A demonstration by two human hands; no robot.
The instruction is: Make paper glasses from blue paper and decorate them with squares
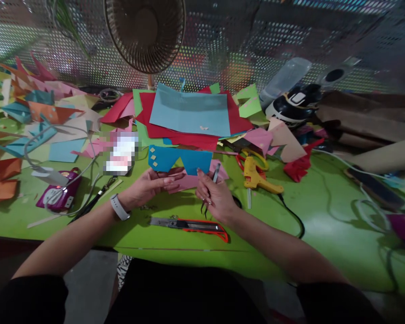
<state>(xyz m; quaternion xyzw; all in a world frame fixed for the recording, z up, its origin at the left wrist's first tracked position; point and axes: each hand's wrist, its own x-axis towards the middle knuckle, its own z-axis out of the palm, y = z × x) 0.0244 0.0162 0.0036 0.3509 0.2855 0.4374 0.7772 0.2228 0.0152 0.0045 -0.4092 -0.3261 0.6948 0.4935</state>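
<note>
Two-handed: holds blue cutout (162,157) by lower edge w/ L hand (150,185), prob. for support; pinches tweezers (216,173) & cutout edge w/ R hand (219,198).

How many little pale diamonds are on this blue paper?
3, at the left end of the blue cut paper: top pale diamond, middle diamond, bottom diamond. Your right hand may hide more.

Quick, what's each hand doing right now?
Left hand: holding the blue paper piece at its lower edge.
Right hand: closed on the tweezers, thumb on the same paper.
</note>
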